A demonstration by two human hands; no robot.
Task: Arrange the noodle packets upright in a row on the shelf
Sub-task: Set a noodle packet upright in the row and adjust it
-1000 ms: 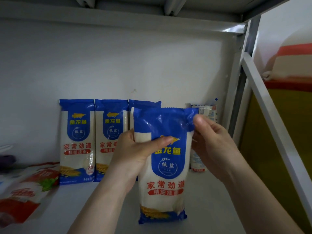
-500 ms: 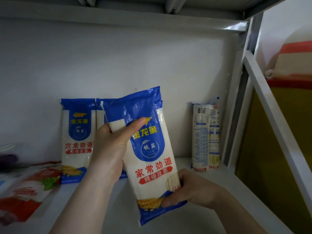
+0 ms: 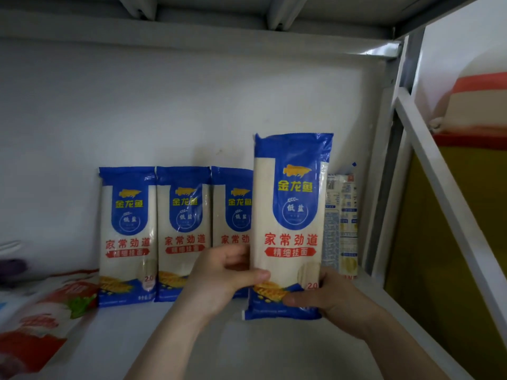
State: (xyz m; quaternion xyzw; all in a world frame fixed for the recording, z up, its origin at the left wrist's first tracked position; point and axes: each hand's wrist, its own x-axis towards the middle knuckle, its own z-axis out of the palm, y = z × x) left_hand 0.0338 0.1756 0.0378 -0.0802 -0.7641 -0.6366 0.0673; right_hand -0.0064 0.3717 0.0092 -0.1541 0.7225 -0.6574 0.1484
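Left hand (image 3: pixel 219 278): thumb laid across the lower front of the held noodle packet (image 3: pixel 290 223), fingers curled behind its left edge — a firm grasp. Right hand (image 3: pixel 329 294): clasps the packet's bottom right corner, thumb on the front over the blue base band, fingers wrapped behind.

The held packet stands upright between the two hands, front label facing the camera, nearer the viewer than the row behind. Whether its bottom edge touches the shelf (image 3: pixel 260 349) cannot be told.

Beyond the left hand, three matching packets stand upright against the white back wall (image 3: pixel 192 105), side by side and touching: the far-left packet (image 3: pixel 127 234), the middle packet (image 3: pixel 183 231), and the third packet (image 3: pixel 231 215) — this last one partly covered by the held packet and the left hand.

Beyond the right hand, just past the held packet's right edge, a reversed packet (image 3: pixel 341 226) stands upright showing its printed back, close to the shelf's metal upright (image 3: pixel 384 174).

Far out from the left hand, a red and white bag (image 3: pixel 46 319) lies flat on the shelf, blurred.
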